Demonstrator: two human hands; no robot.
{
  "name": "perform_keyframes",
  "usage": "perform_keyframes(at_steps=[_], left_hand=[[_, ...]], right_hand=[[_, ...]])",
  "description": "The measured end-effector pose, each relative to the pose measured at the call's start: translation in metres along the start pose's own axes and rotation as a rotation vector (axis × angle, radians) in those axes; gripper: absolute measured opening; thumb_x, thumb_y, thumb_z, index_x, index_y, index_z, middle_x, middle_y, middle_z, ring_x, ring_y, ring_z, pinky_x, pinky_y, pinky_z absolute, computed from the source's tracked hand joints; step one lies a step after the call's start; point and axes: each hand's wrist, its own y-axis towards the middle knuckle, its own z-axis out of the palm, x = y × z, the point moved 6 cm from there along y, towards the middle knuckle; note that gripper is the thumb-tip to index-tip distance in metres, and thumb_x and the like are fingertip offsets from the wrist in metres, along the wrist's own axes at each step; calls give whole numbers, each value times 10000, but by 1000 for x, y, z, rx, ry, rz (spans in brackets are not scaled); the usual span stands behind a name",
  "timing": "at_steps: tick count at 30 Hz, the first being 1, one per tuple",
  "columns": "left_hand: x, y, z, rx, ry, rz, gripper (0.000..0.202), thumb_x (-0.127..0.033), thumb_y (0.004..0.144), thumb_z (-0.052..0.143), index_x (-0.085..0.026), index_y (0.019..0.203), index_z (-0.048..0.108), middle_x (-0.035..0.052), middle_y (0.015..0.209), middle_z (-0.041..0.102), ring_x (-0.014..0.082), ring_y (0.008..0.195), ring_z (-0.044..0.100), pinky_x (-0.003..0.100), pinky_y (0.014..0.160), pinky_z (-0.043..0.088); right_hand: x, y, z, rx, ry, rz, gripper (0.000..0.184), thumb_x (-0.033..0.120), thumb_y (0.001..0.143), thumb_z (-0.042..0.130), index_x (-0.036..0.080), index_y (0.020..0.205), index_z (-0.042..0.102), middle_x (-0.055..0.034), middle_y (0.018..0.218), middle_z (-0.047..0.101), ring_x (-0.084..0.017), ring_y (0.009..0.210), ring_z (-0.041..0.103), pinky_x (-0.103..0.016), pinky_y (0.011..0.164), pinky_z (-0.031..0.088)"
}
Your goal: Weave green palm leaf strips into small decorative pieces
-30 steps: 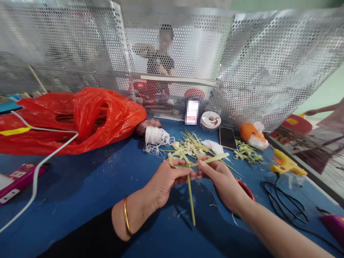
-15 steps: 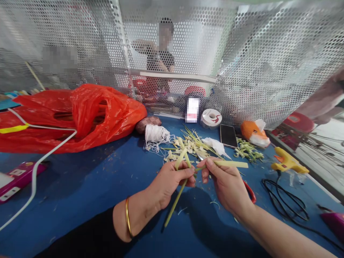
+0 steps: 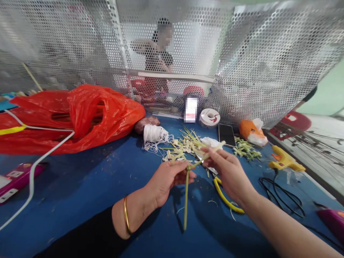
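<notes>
Over a blue table point(image 3: 88, 190), two bare hands are holding narrow green strips joined at a small knot point(image 3: 189, 167); take that knot as the centre of the clock. It is sitting right at the tip of the left thumb, in front of the person and above the table. The left hand point(image 3: 168, 175) is pinching at the knot's 9 o'clock side, its thumb on top and its other fingers curling behind. The right hand point(image 3: 228, 166) is at 2 to 3 o'clock, its thumb and fingers closing on the upper strip point(image 3: 198, 163).

That upper strip is running straight from the knot towards 2 o'clock, its pale end poking out past the right fingertips. The long strip point(image 3: 185, 204) is hanging towards 6 o'clock, its long axis nearly upright and its lower end free. Half a second earlier, it was slanting to 7 o'clock and the upper strip was lying almost level, towards 3; the right hand is now holding its strip higher.

Scissors point(image 3: 225, 197) are lying at 4 o'clock, partly under the right hand, now showing a yellow handle edge where red was showing. Plant scraps point(image 3: 188, 146) are spreading at 12 o'clock, white string point(image 3: 155, 135) is lying at 10, and a dark phone point(image 3: 226, 135) is resting at 2.
</notes>
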Motion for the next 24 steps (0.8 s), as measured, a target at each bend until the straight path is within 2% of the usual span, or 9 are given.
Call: perform_keyframes(at_steps=[2,4,6,8,11,13,17,19,24], left_hand=[[-2,0,1,19,4,8,251,-381,779,676,-131,776,702,93,732,737,157,639,667,288,699,498],[-3,-2,2,22,29,14,248,-371,784,667,-128,788,713,94,721,737,159,634,670,293,706,504],[-4,-3,4,19,70,15,239,-350,776,672,-119,799,725,85,691,727,150,616,659,289,702,505],[-4,-5,6,11,111,13,220,-330,757,691,-114,783,728,73,660,714,139,597,644,282,692,505],[-2,-6,8,11,150,11,191,-311,700,746,-125,704,700,57,630,699,134,587,631,279,687,503],[-1,-6,10,28,167,19,191,-300,675,767,-129,673,685,48,616,688,133,580,624,280,681,500],[0,-7,12,68,188,36,154,-278,698,743,-130,710,700,33,609,674,125,555,602,279,659,486],[0,-8,14,94,209,41,137,-269,710,727,-140,685,687,27,589,665,128,551,598,282,659,480],[-6,-12,19,145,332,57,198,-259,730,692,-152,565,673,32,556,650,134,568,584,292,699,473]], right_hand=[[12,7,-20,-220,-120,-181,426,483,752,704,170,1040,669,-56,851,665,-203,781,618,-349,732,474],[31,4,-29,-339,-387,-424,408,428,784,685,191,1114,645,-93,1010,658,-241,937,611,-395,826,461],[46,-2,-18,-252,-695,-627,243,378,837,643,215,1011,692,-93,1046,671,-250,991,603,-435,917,414],[47,-9,1,-18,-898,-686,185,348,890,589,234,818,716,-53,942,711,-228,927,626,-459,980,351],[34,-18,23,320,-973,-548,312,332,921,553,226,655,679,-2,726,694,-178,751,615,-438,948,354],[24,-20,31,429,-839,-407,344,355,912,554,208,619,658,-6,658,655,-168,692,579,-378,821,418],[3,-17,29,375,-279,-44,233,370,833,633,186,707,701,-16,663,656,-154,628,566,-299,630,443],[-4,-19,28,352,-107,76,205,362,783,678,183,685,690,-5,632,646,-142,564,555,-296,588,450],[-4,-23,27,312,-33,104,171,330,754,684,186,664,661,-3,591,619,-149,539,536,-310,570,447]])
